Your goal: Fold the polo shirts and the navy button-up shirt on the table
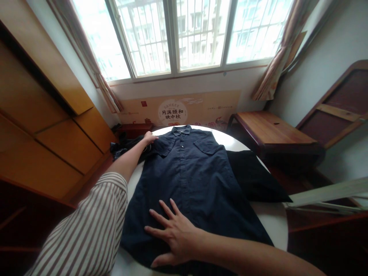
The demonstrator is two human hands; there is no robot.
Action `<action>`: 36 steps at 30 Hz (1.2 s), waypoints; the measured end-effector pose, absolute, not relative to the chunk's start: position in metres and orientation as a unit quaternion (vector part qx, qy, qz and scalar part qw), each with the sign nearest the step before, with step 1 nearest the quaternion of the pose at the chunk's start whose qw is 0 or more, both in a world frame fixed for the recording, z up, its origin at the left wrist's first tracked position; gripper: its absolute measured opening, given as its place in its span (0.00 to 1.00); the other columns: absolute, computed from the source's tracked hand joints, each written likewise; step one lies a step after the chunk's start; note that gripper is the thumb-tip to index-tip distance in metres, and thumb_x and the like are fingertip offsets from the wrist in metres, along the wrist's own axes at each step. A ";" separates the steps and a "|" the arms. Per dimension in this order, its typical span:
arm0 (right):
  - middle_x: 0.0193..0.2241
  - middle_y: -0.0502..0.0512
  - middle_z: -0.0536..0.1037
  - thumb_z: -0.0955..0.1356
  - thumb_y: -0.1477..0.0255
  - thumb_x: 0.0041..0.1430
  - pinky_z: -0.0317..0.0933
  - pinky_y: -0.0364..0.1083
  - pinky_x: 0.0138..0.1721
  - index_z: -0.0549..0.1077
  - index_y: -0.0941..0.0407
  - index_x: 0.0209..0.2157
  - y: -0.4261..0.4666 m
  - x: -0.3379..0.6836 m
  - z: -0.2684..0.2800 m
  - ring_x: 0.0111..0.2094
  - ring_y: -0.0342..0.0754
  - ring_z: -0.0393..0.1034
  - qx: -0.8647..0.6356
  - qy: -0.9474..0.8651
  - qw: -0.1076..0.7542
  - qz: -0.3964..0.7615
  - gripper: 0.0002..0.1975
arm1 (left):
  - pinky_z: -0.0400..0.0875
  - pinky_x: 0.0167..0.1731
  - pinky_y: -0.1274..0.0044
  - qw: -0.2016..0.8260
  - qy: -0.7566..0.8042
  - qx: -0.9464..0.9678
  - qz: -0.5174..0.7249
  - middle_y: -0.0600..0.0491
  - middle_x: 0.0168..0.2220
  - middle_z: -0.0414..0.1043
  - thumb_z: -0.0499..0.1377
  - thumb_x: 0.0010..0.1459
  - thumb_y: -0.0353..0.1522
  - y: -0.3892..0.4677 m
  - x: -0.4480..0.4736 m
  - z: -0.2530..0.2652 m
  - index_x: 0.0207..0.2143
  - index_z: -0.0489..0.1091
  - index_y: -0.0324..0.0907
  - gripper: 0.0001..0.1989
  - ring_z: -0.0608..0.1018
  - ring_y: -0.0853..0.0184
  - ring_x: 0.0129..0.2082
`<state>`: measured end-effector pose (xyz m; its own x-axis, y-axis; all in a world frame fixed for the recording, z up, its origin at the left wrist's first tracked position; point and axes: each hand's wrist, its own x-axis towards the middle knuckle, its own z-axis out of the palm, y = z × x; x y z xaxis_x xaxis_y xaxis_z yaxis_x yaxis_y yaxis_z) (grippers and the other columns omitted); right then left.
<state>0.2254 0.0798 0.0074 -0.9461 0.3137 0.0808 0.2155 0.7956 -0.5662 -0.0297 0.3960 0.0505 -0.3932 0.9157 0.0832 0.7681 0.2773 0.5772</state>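
Note:
A dark navy button-up shirt (pixel 184 172) lies front side up, its collar at the far edge of a round white table (pixel 132 193). My left hand (pixel 150 137) is stretched out to the shirt's far left shoulder, its fingers closed on the cloth there. Spread wide and flat, my right hand (pixel 175 234) presses on the lower front of the shirt near me. A black sleeve-like piece of cloth (pixel 255 174) sticks out on the right side. Dark bunched clothing (pixel 126 145) lies beside my left hand at the table's left edge.
Wooden cabinets (pixel 43 115) stand to the left. A small wooden table (pixel 273 128) and a leaning folded panel (pixel 339 103) are on the right. Beyond the table, a printed board (pixel 172 109) sits under a barred window (pixel 198 34) with tied curtains (pixel 276 73).

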 end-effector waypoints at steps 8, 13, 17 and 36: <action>0.71 0.62 0.44 0.65 0.48 0.61 0.32 0.72 0.64 0.51 0.49 0.69 0.068 0.228 0.010 0.70 0.70 0.30 -0.112 -0.956 0.075 0.262 0.41 | 0.64 0.56 0.66 0.050 0.673 0.675 0.298 0.41 0.51 0.69 0.59 0.56 0.25 0.347 -0.002 0.067 0.48 0.68 0.38 0.16 0.72 0.55 0.53; 0.59 0.65 0.69 0.67 0.54 0.62 0.52 0.60 0.63 0.63 0.57 0.63 0.045 0.271 0.034 0.60 0.61 0.63 -0.160 -0.948 0.072 0.266 0.34 | 0.71 0.46 0.73 0.066 0.429 0.868 0.244 0.49 0.41 0.73 0.54 0.66 0.32 0.210 -0.012 0.060 0.44 0.71 0.41 0.09 0.77 0.65 0.40; 0.54 0.59 0.74 0.68 0.62 0.63 0.55 0.58 0.63 0.69 0.52 0.58 0.028 0.348 0.033 0.57 0.55 0.68 -0.285 -0.927 0.136 0.204 0.23 | 0.72 0.44 0.75 0.105 0.414 0.882 0.199 0.49 0.41 0.74 0.54 0.67 0.32 0.080 -0.050 0.039 0.45 0.71 0.42 0.08 0.77 0.66 0.41; 0.48 0.55 0.77 0.64 0.71 0.66 0.71 0.50 0.50 0.76 0.50 0.47 0.019 0.429 -0.036 0.47 0.51 0.76 -0.496 -0.772 0.397 0.032 0.12 | 0.74 0.36 0.81 0.067 0.537 0.787 0.295 0.53 0.36 0.71 0.49 0.53 0.19 -0.014 -0.090 -0.026 0.44 0.70 0.44 0.20 0.78 0.69 0.35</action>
<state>0.4292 0.0194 -0.0356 -0.1941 0.7902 0.5813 0.7402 0.5068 -0.4418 -0.0897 -0.0138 -0.0261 0.2481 0.8853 0.3933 0.8066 -0.4137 0.4222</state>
